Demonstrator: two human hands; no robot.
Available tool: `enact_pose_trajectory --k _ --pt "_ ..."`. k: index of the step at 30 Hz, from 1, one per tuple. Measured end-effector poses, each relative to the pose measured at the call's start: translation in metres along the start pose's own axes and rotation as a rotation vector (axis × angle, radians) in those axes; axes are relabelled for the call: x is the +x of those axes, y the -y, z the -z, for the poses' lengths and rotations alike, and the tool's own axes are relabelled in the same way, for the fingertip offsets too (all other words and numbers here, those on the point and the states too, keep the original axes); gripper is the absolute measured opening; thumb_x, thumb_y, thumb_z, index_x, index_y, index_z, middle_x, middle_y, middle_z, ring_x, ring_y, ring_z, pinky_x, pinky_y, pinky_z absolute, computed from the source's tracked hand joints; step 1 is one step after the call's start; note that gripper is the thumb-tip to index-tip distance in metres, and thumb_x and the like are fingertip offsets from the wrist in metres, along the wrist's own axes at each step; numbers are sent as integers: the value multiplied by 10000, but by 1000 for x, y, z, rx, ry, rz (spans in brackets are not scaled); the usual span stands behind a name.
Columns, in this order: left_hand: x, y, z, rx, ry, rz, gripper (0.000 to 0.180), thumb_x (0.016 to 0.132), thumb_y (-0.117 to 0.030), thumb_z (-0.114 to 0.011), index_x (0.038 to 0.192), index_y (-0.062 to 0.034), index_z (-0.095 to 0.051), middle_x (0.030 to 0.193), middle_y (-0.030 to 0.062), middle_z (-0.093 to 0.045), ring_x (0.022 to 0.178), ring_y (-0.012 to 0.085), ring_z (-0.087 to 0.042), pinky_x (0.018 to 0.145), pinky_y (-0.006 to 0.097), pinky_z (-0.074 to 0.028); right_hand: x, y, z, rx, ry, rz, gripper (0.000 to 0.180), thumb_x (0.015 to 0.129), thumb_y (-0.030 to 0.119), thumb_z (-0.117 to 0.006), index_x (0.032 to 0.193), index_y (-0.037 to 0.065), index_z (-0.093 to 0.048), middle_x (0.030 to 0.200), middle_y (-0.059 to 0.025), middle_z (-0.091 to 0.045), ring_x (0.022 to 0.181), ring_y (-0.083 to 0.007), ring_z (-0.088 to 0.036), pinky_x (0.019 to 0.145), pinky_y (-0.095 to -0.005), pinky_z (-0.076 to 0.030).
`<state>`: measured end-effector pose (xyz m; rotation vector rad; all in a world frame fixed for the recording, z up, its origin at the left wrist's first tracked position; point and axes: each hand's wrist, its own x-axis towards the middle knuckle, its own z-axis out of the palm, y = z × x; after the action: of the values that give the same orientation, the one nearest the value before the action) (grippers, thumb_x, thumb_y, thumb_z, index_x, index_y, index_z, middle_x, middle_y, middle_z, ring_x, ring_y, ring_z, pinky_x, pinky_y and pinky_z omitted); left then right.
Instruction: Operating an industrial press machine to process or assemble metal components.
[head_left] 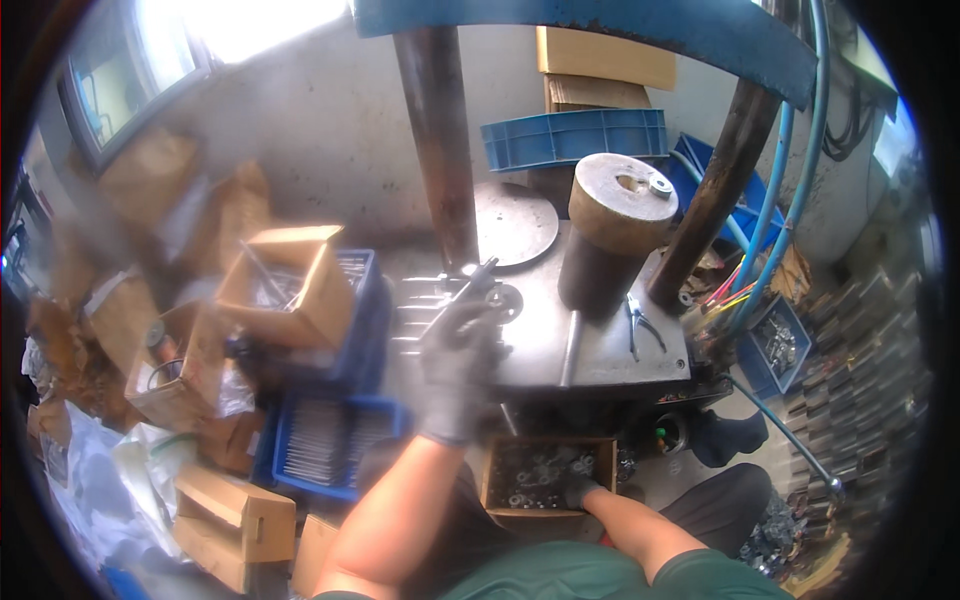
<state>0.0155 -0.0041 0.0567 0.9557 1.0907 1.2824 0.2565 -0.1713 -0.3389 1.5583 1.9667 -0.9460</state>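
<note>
the left glove [452, 375] is grey, the shirt [570, 575] green, the parts box [535, 513] brown, the metal-filled tray [318, 487] blue.

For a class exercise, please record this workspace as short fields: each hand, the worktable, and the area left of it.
Left hand: gloved, raised, blurred; seems to hold a slim metal rod
Right hand: gloved, inside a cardboard box of small metal parts; fingers unclear
Metal worktable: pliers, thick cylinder, flat round plate
Left area: open carton, blue crate of thin parts
</note>
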Motion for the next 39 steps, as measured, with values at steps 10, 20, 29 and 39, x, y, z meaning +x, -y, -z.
enact_pose_trajectory --k 10,20,29,39 --pt "32 31 -26 897 -257 -913 355 935 -106 -747 1288 -92 -711 1068 144 -709 892 250 -703 817 356 -598 -59 -11 65 -71 -487 301 475 1006 369 -571 1342 62 -705 1267 -247 -736 1164 -440 -699 1057 -491 -515" --pt "60 46 -16 464 -31 -753 68 900 -25 -689 967 -17 -697 1106 152 -747 893 333 -696 792 444 -562 -169 3 288 585 -941 166 159 929 138 -760 1046 33 -784 978 -155 -795 902 -253 -775 851 -364 -608" --pt "-19 55 -66 -301 330 -185 408 995 -307 -807 1238 -39 -618 973 71 -696 765 215 -703 704 326 -592 -120 -3 342 93 -1100 66 258 928 220 -768 1157 102 -750 1039 -182 -768 958 -380 -739 905 -429 -577" --pt "-26 79 -38 407 467 -437 231 966 106 -678 1185 38 -652 1141 164 -735 971 202 -744 875 330 -638 -205 -48 319 1862 -686 288 289 1003 42 -637 1280 -27 -592 1111 -143 -672 966 -239 -718 763 -328 -640"
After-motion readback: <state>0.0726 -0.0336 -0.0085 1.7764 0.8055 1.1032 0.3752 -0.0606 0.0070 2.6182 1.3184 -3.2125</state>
